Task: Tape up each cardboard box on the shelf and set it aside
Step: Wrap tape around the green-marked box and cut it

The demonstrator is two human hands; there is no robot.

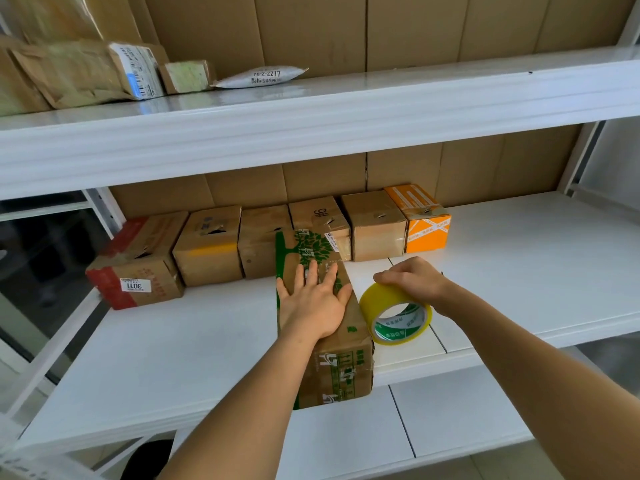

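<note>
Currently mid-taping on the green-printed box [322,327], pulled to the front edge of the middle shelf [519,271], near end overhanging the lip. Left hand [313,301] flat on the box top, fingers straight and spread, pressing down, not gripping. Right hand [412,280] just right of the left, fingers curled over the top of the yellow tape roll [394,315], holding it on edge beside the box's right side. Roll touching or nearly touching the box wall; cannot tell which. Free tape end not clearly visible; a shiny clear strip seems to run along the top just ahead of the left fingertips.

To do the step well: keep the left palm pinning the flaps shut, pull the roll along the seam under steady tension, rub the strip flat behind it, wrap a bit over the near end, then tear clean. Risk: box tipping off the lip if pressure shifts toward the overhang.

Box look: long, narrow, brown corrugated, green tree graphic and green characters, worn corners, dented near end.

Beyond the left fingertips, a row of six small boxes [263,244] against the shelf's back, last one orange, several with torn tops, not yet taped by the look of it. Upper shelf: paper parcels [79,74] and a white mailer [263,77], up and left of both hands.
</note>
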